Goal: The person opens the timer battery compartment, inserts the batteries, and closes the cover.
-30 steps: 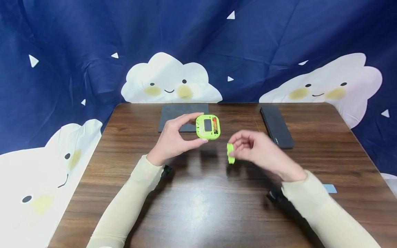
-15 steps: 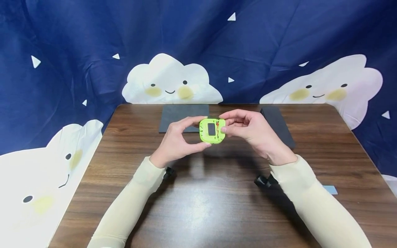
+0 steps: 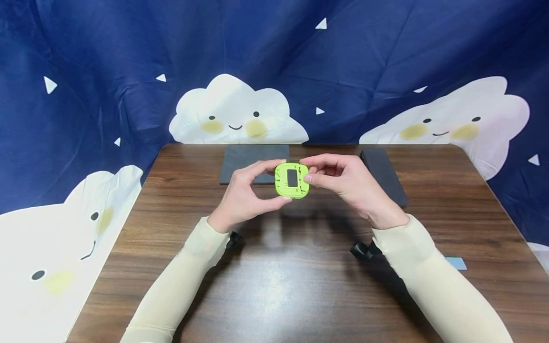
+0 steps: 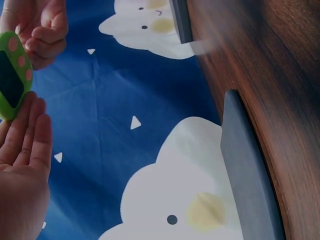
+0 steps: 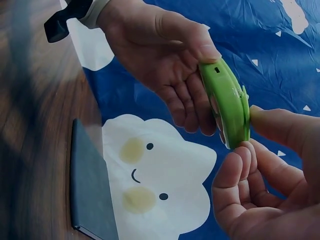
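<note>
With left hand (image 3: 238,199), gripping gadget (image 3: 292,180) by opposite edges; with right hand (image 3: 351,183), pinching its right side; held aloft over desk (image 3: 274,305), toward far edge's middle; likely light, stiff, slightly slick, best taken by rim

The gadget (image 3: 291,180), lime green and square with rounded corners, is held in mid-air, its back with a dark panel (image 3: 292,178) turned to the head view, while its other side bears a dark screen (image 4: 10,77) and round pink buttons (image 4: 21,61). The left hand (image 3: 244,196) grips it by the upper and lower edges between fingers and thumb. The right hand (image 3: 358,188) pinches its right side, where a thin green cover (image 5: 244,112) lies along the back; whether it is fully seated cannot be told.
</note>
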The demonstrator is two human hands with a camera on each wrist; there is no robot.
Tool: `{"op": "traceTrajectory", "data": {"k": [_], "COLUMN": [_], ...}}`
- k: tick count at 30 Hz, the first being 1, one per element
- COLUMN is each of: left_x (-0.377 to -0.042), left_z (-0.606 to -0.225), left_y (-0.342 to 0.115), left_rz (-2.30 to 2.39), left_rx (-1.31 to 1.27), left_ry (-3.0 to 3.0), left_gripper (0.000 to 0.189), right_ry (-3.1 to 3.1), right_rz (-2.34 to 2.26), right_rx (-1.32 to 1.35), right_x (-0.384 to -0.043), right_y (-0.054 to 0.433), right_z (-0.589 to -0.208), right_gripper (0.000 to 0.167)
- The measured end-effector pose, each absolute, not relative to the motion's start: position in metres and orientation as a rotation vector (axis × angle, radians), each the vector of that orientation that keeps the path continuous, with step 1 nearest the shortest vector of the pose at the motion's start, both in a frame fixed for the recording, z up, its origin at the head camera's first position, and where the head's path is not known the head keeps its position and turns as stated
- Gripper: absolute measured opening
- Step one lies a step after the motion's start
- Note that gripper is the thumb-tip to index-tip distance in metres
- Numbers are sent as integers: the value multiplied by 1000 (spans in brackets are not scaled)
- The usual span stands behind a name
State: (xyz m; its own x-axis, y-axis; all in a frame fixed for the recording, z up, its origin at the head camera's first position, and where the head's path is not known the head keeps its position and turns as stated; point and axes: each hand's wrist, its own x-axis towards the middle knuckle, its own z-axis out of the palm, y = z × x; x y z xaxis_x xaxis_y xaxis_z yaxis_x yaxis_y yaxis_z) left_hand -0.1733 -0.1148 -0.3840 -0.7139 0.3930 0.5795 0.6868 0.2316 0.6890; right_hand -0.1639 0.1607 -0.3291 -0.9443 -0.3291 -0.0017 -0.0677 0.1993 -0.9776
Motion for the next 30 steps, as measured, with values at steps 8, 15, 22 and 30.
{"op": "traceTrajectory", "data": {"k": [8,15,22,30], "left_x": [-174,-174,-173,-172], "left_z": [-385,-385,-385,-384], "left_y": [-115,-114,-113,-112], "left_rz": [-1480,-1478,-1497,-1437], "left_rx": [-1004,-1012,-1040,-1062], "left_ry": [-2218,-2213,-2193,-2200], "left_gripper": [76,76,78,79], "right_ry": [2217,2146,1912,1882], "right_rz": [-1815,-1805,-1925,-1936], "right_rx": [-396,-361,-260,-224], "right_x": [-168,-168,-170,-169], "right_y": [159,160,162,161], "right_z": [-331,-330,-332,-332], "right_gripper": [46,42,40,39]}}
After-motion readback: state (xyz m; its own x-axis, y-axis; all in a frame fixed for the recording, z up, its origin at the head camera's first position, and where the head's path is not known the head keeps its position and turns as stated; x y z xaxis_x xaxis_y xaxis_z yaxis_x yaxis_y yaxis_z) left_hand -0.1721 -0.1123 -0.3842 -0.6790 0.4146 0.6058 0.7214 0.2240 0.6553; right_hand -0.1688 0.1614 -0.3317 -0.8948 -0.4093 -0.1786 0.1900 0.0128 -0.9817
